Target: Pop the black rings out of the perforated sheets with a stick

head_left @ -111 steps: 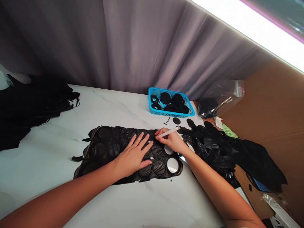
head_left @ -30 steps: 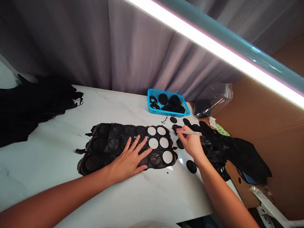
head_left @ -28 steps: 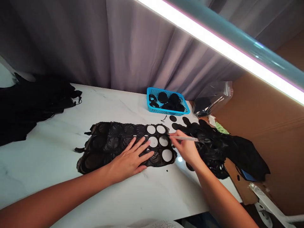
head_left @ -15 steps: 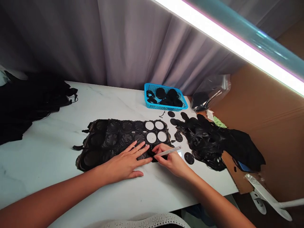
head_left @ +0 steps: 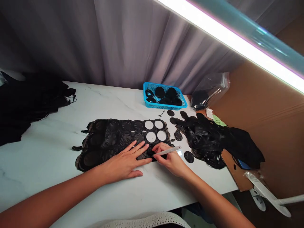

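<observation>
A black sheet with rows of ring-outlined circles lies flat on the table. Several of its round openings at the right end show white. My left hand rests on the sheet's lower edge, fingers spread and pressing flat. Beside it, my right hand pinches a slim pale pen-like tool, whose tip is hidden at the sheet's lower right. What kind of tool it is, I cannot make out. Close to the right hand lies a loose black disc.
Behind the sheet stands a blue basket of black round pieces. A heap of black scraps covers the right side, near a clear plastic bag and a cardboard panel. Black cloth lies at left. A lamp tube crosses overhead.
The camera view has shifted very slightly. Both hands stay in nearly the same place on the sheet, and the right hand still holds the tool.
</observation>
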The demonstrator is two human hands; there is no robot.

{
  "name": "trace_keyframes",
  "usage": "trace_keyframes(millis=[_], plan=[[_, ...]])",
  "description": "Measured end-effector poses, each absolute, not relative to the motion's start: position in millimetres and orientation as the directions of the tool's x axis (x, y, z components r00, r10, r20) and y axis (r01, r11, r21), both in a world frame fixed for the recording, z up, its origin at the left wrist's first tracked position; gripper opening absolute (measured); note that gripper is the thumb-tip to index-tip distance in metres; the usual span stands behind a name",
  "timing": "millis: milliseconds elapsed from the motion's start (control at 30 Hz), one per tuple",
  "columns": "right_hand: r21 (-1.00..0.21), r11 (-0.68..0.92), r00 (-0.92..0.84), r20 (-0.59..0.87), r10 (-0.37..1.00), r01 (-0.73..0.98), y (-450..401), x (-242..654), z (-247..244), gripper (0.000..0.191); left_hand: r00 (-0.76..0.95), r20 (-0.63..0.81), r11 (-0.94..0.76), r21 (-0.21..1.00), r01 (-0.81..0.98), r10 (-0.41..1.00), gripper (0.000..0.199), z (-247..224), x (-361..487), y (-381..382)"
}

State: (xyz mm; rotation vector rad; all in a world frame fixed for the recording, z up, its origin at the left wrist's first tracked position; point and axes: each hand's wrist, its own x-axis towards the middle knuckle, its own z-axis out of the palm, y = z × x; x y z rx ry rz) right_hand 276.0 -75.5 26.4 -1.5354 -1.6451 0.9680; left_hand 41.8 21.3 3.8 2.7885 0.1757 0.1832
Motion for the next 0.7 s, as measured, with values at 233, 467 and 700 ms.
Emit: trace_keyframes(millis=[233,467,700], plan=[[-0.732,0.186,-0.126,0.138,0.982,0.656,-84.7,262.1,19.3,0.018,0.984,0.101,-0.933,0.344,0.103,0.146,0.062,4.9,40.7,19.9],[-0.404,0.214,-0.073,0.337,0.939,0.889,-78.9,297.6,7.7,0.016,0.98,0.123,-0.931,0.35,0.102,0.153,0.055,5.3,39.5,20.4],[-0.689,-0.07,0.313,0.235,0.92,0.721,-45.9,336.8,43.1,0.018,0.979,0.104,-0.931,0.342,0.131,0.175,0.066,11.6,36.9,17.0]])
